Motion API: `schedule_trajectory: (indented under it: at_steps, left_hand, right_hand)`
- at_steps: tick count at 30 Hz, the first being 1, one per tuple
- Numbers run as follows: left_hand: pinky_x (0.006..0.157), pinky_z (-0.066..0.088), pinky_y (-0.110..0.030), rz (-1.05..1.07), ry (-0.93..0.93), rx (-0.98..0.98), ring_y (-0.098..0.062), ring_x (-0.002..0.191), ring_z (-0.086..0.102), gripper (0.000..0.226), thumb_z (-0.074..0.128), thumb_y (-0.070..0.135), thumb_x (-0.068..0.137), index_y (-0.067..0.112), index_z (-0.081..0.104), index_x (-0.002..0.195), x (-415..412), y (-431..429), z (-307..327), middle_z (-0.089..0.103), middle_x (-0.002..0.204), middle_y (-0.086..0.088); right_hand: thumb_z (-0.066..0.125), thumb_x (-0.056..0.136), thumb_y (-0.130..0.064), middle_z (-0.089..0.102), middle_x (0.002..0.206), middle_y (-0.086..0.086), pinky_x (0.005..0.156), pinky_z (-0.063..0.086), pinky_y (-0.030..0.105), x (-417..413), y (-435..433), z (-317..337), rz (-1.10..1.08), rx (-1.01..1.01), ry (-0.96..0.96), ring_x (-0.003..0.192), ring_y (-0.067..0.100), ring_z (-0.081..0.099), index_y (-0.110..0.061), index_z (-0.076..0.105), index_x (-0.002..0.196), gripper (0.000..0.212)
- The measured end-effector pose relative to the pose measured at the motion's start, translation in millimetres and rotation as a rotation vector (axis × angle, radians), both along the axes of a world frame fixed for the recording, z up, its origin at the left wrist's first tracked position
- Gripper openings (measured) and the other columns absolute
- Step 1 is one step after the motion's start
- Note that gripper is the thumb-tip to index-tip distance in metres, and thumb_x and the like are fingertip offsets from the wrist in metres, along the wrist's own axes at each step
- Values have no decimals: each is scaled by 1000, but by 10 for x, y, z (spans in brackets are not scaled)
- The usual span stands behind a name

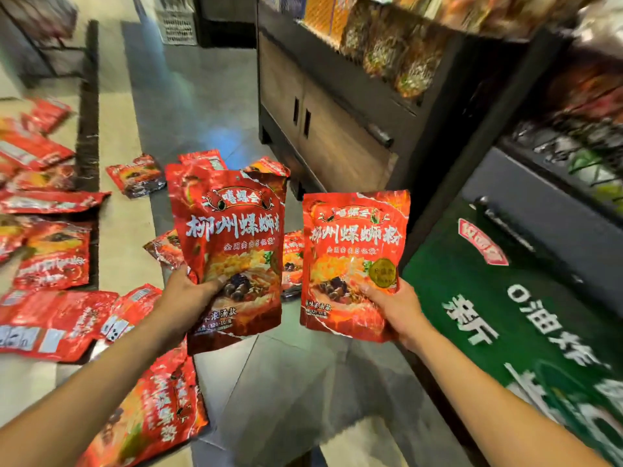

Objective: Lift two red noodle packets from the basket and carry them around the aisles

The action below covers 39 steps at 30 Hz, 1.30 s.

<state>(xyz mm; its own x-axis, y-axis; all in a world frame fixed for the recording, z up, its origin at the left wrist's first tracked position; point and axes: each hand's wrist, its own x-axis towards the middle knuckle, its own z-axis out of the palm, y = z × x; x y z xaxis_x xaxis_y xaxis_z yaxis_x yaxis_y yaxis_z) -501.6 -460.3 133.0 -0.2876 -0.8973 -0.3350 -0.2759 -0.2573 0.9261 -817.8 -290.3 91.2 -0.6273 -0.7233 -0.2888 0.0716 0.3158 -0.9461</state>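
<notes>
- Holding a red noodle packet (232, 251) upright, the left hand (188, 298) has its grip curled round the lower edge, thumb across the front.
- Right hand (392, 308) pinches a second red packet (354, 264) at its lower corner, just beside the first.
- More loose packets (54, 257) lie scattered on the floor (202, 96) beneath.
- A dark shelf unit (337, 129) stands right.

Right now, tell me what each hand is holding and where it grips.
The left hand grips a red noodle packet at its lower left edge, thumb on the front. The right hand grips another red noodle packet at its lower right corner.
</notes>
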Motion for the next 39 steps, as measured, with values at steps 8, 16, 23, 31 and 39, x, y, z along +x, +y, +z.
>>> schedule_trajectory:
  at_steps: [8, 16, 23, 31, 39]
  left_hand:
    - [75, 59, -54, -56, -70, -27, -13, 59, 61, 39, 74, 15, 94, 12, 55, 129, -1, 248, 2389, 72, 100, -15]
    - [84, 52, -42, -189, -24, -129, -16, 73, 60, 31, 72, 8, 94, 10, 58, 122, -55, 417, 4580, 69, 91, -6]
    - [88, 58, -45, -416, 59, -138, -28, 89, 72, 24, 79, 12, 90, 19, 62, 106, -88, 592, 5690, 75, 100, -5]
    - [65, 51, -24, -703, 155, -198, -8, 74, 68, 23, 72, 8, 94, 16, 62, 113, -412, 1363, 6023, 72, 92, 5]
    - [71, 51, -29, -1013, 219, -178, -12, 77, 71, 20, 73, 12, 94, 18, 64, 111, -568, 2821, 6110, 76, 86, 8]
  right_hand:
    - [86, 82, -23, 80, 92, -9, 67, 59, 21, 234, 411, 2481, -48, -71, -10, 84, 8, 77, -24, 70, 108, 31]
    - [84, 83, -13, 79, 83, -15, 64, 56, 14, 485, 1059, 4706, -202, -125, 35, 79, 3, 75, -22, 70, 100, 25]
    - [87, 81, -24, 79, 91, -10, 75, 58, 26, 950, 1941, 5846, -447, -133, 127, 85, 8, 76, -29, 68, 101, 28]
    - [87, 76, -37, 79, 87, -14, 75, 57, 26, 1606, 3263, 6313, -761, -174, 184, 84, 2, 74, -28, 69, 102, 33]
    - [89, 70, -41, 80, 101, -4, 93, 59, 50, 2371, 4983, 6349, -1050, -154, 206, 98, 21, 76, -26, 72, 110, 46]
